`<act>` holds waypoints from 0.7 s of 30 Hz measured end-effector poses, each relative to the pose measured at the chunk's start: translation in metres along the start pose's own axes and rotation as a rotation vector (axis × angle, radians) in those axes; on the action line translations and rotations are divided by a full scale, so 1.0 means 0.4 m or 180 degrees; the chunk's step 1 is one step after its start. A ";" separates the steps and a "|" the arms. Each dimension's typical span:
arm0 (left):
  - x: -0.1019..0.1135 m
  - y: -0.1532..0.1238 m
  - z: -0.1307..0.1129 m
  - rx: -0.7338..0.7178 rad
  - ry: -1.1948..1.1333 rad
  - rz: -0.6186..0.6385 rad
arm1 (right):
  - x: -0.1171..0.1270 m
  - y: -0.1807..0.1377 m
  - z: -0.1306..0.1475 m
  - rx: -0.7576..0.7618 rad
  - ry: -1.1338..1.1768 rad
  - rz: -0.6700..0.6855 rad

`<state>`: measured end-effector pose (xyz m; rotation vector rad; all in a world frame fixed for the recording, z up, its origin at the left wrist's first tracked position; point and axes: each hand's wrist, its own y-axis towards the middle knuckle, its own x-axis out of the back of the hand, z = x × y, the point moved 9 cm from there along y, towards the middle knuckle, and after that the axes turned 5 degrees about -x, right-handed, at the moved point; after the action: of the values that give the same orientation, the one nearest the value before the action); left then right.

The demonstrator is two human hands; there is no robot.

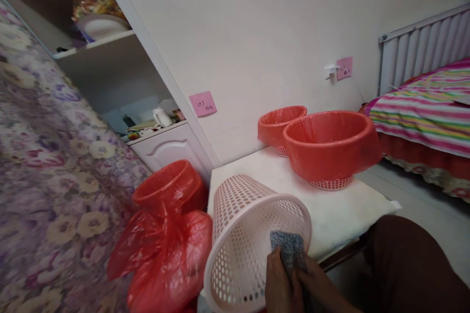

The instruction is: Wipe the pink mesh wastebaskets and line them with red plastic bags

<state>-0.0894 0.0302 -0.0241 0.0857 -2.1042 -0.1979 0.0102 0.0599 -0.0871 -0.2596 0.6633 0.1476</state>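
Note:
A pale pink perforated plastic basket (238, 205) lies on its side near the front of the white table, its round mouth facing me. At the lower right of that mouth, a grey speckled cloth (288, 244) is gripped between both my hands. My left hand (279, 283) has its fingers closed on the cloth from the left. From the right, my right hand (312, 276) holds the same cloth, fingers bent around it. The lower part of the cloth is partly hidden by the hands.
Two baskets lined with red bags, a larger one (330, 151) and a smaller one (281, 122), stand on the white table (253, 161). Left of it are another red-lined basket (172, 186) and a full red plastic bag (169, 259). A floral curtain (55, 181) hangs left; a bed (433, 112) is right.

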 end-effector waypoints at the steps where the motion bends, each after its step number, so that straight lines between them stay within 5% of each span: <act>1: 0.001 -0.006 -0.004 -0.0090 -0.0039 -0.0094 | -0.013 -0.008 0.006 -0.0068 0.0148 0.0112; 7: -0.036 -0.020 -0.047 -0.0395 0.0077 0.0125 | -0.102 -0.059 0.049 -0.0570 0.0865 0.0864; 10: -0.056 -0.027 -0.046 -0.0427 -0.0137 0.0298 | -0.092 -0.056 0.063 -0.0454 0.0703 0.0761; 14: -0.009 -0.043 -0.020 -0.0679 -0.0862 -0.0113 | -0.056 -0.054 0.055 -0.0634 0.0753 0.0327; 18: 0.061 -0.037 0.072 -0.0002 -0.1495 -0.0768 | -0.074 -0.067 0.081 -0.0494 0.0468 0.0537; 21: 0.035 -0.027 0.124 0.0702 -0.2408 -0.0678 | -0.103 -0.077 0.062 -0.0614 0.0186 0.0943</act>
<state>-0.1391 0.0229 -0.0391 0.4234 -2.8676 -0.1338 -0.0004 0.0352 -0.0368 -0.3510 0.7444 0.4907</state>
